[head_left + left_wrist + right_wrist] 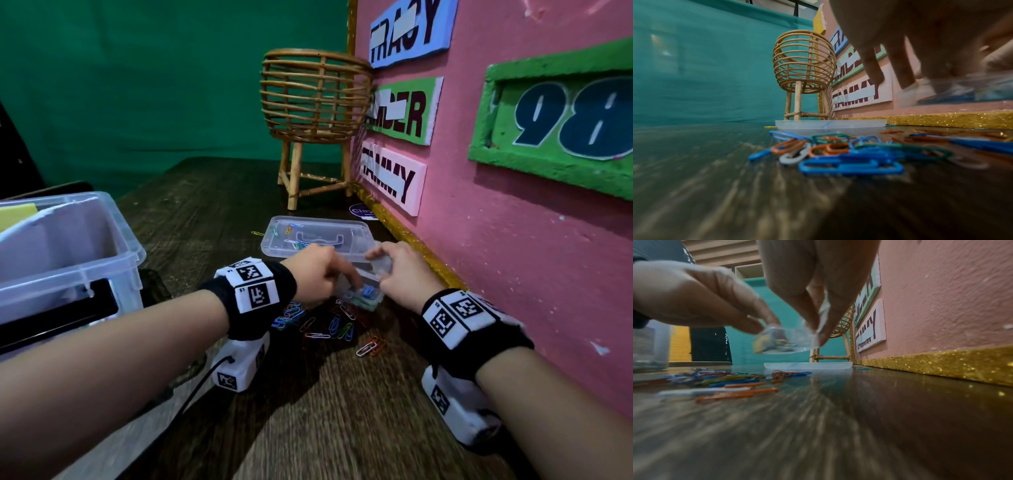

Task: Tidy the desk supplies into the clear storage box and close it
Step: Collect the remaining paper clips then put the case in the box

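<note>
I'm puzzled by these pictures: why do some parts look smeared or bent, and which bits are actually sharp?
Head view: dim light, mostly sharp, wide lens bends the wall. Left wrist view: basket crisp, nearest paper clips soft, left hand blurred and dark, desk streaked. Right wrist view: right hand and the small case it pinches smeared, desk glossy with glare.

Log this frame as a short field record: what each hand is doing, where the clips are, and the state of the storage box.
right hand: pinches small clear clip case, held above the desk
left hand: fingers at the same case; grip unclear
paper clips: loose on wooden desk, a few in the flat clear lid
clear storage box: open, at left
wicker basket: on legs, behind lid
</note>
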Available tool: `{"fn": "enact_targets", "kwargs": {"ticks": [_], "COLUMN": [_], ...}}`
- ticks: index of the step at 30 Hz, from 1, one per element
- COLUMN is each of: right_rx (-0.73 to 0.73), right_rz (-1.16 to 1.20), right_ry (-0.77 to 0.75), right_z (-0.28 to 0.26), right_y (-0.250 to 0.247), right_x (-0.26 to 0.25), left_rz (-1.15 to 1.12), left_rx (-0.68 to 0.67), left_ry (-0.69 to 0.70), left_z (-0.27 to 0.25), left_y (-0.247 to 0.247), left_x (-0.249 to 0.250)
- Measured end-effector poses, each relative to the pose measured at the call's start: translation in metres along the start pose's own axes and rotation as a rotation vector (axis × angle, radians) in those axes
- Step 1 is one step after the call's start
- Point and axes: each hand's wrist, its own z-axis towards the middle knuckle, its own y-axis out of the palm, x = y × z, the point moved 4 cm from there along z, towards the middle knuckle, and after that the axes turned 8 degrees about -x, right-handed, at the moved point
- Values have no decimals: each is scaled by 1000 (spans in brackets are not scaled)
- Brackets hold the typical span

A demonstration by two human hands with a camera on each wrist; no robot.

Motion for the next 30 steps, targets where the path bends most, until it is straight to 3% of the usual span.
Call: {"fn": "enact_targets", "kwargs": {"ticks": [2, 4, 7, 10, 13, 17, 25, 27, 30], "right_rx": [89, 174, 256, 297, 311, 300, 287, 286, 278], "right_rz": [1, 32, 72, 77, 75, 72, 102, 105, 104], "right_ry": [79, 138, 193, 222, 226, 225, 235, 230, 230], "right_z": [-1, -3, -5, -5, -5, -5, -13, -16, -22], "right_y": [-6, -12, -15, -17, -17, -17, -19, -21, -22], "right_x": [5, 9, 14, 15, 15, 14, 12, 12, 12], "left_rz": [12, 56, 133, 190, 103, 79, 215, 233, 299], "left_rx": [160, 157, -134, -435, -557, -469, -363, -334, -280], "left_ry": [-20, -108, -285, -318, -287, -56, 145, 127, -23], "left_z": [5, 14, 28, 32, 24, 17, 13, 7, -6], "left_y": [-7, -6, 11, 25, 29, 35, 52, 47, 34], "left_x": [-5, -14, -28, -26, -15, 7, 34, 29, 6]}}
